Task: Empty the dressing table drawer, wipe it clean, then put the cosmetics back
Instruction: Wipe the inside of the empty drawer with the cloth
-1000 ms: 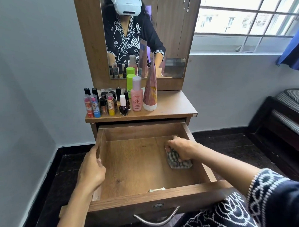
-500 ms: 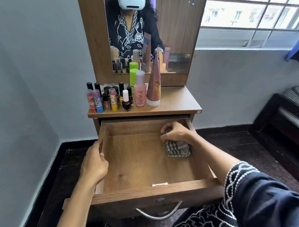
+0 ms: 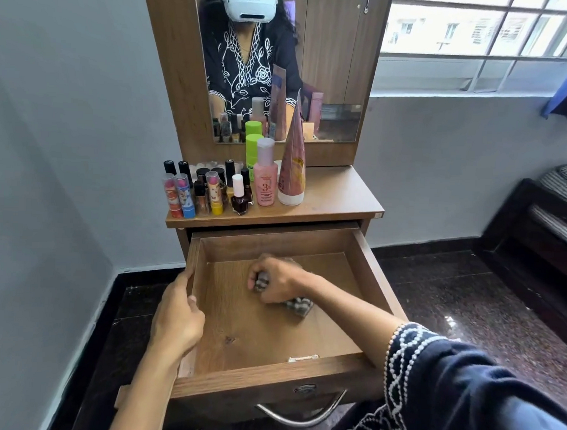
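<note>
The wooden drawer (image 3: 364, 260) is pulled out and holds no cosmetics. My right hand (image 3: 277, 284) is inside it, shut on a grey checked cloth (image 3: 299, 306) pressed to the drawer floor near the middle. My left hand (image 3: 177, 320) grips the drawer's left wall. The cosmetics stand on the dressing table top (image 3: 338, 197): small lipstick tubes and nail polish bottles (image 3: 208, 192) at the left, then a pink bottle (image 3: 265, 178), a green bottle (image 3: 252, 150) and a tall pink tube (image 3: 293, 163).
A mirror (image 3: 331, 54) rises behind the table top. A metal handle (image 3: 299, 417) hangs on the drawer front. A grey wall stands close on the left. A dark bed frame (image 3: 535, 232) stands at the right, on a dark tiled floor.
My right hand has slid the cloth from the drawer's right back corner leftward to the middle of the floor. My left hand has stayed on the left wall.
</note>
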Motion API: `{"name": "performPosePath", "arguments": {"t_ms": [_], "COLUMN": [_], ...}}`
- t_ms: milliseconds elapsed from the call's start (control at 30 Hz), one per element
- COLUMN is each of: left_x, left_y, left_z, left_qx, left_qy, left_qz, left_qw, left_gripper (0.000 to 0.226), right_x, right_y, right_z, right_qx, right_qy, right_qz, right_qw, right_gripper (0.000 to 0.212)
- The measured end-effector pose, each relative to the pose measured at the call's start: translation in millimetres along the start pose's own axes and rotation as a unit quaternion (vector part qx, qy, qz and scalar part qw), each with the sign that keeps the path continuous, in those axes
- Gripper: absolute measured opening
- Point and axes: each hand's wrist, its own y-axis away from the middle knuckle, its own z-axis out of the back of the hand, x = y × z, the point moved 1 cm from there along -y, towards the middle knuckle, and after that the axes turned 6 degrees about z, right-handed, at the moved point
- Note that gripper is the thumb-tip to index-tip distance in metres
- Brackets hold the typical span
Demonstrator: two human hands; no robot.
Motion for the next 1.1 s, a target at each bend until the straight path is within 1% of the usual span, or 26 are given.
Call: {"name": "performPosePath", "arguments": {"t_ms": [67, 133, 267, 333, 400, 433, 467, 533, 633, 700, 733, 767, 833, 967, 1100], "left_x": [0.7, 1.4, 2.6, 3.0, 3.0, 3.2, 3.2, 3.3, 3.1, 2.9, 2.7, 2.6, 2.3, 1.3, 1.3], "left_y": [-0.3, -0.3, -1.8, -2.9, -2.8, -2.5, -2.1, -2.0, -2.4, -2.3, -1.9, -1.2, 0.2, 1.0, 1.0], "left_z": [-0.3, -0.4, 0.0, -0.3, -0.3, -0.1, -0.1, 0.3, -0.1, -0.3, -0.4, -0.4, -0.1, 0.6, 0.7], "left_qx": [0.0, 0.002, 0.005, 0.01, 0.011, 0.011, 0.011, 0.011, 0.01, 0.01, 0.01, 0.012, 0.013, 0.013, 0.013], "left_qy": [-0.003, -0.007, -0.008, -0.008, -0.008, -0.007, -0.007, -0.006, -0.005, -0.005, -0.005, -0.005, -0.005, -0.004, -0.002], "left_qz": [-0.001, -0.004, -0.01, -0.018, -0.019, -0.017, -0.016, -0.018, -0.019, -0.018, -0.016, -0.015, -0.013, -0.01, -0.009], "left_qw": [1.0, 1.0, 1.0, 1.0, 1.0, 1.0, 1.0, 1.0, 1.0, 1.0, 1.0, 1.0, 1.0, 1.0, 1.0], "left_gripper": [0.053, 0.053, 0.052, 0.052, 0.052, 0.052, 0.052, 0.052, 0.053, 0.052, 0.053, 0.053, 0.053, 0.053, 0.053], "right_x": [-4.9, -17.6, -51.4, -63.1, -66.5, -65.4, -62.7, -55.9, -44.0, -36.7, -34.8, -34.0, -30.9, -33.2, -44.7], "right_y": [-0.5, 7.9, 33.5, 44.1, 46.7, 46.3, 45.3, 50.2, 75.2, 95.9, 104.4, 110.3, 116.4, 115.7, 95.3], "right_z": [1.6, 8.8, 27.4, 32.6, 33.2, 31.6, 29.6, 28.1, 31.5, 27.9, 23.5, 19.4, 16.1, 20.4, 29.5], "right_qx": [0.002, 0.004, 0.004, -0.007, -0.012, -0.001, 0.02, 0.093, 0.208, 0.294, 0.309, 0.306, 0.274, 0.163, 0.11], "right_qy": [0.046, 0.078, 0.142, 0.14, 0.152, 0.17, 0.188, 0.211, 0.25, 0.295, 0.313, 0.317, 0.311, 0.259, 0.233], "right_qz": [0.004, -0.012, -0.086, -0.123, -0.151, -0.159, -0.163, -0.181, -0.198, -0.179, -0.161, -0.153, -0.135, -0.113, -0.111], "right_qw": [0.999, 0.997, 0.986, 0.982, 0.977, 0.973, 0.968, 0.956, 0.925, 0.892, 0.883, 0.884, 0.9, 0.945, 0.96], "right_gripper": [0.025, 0.03, 0.025, 0.026, 0.035, 0.041, 0.048, 0.059, 0.069, 0.071, 0.069, 0.065, 0.061, 0.07, 0.073]}}
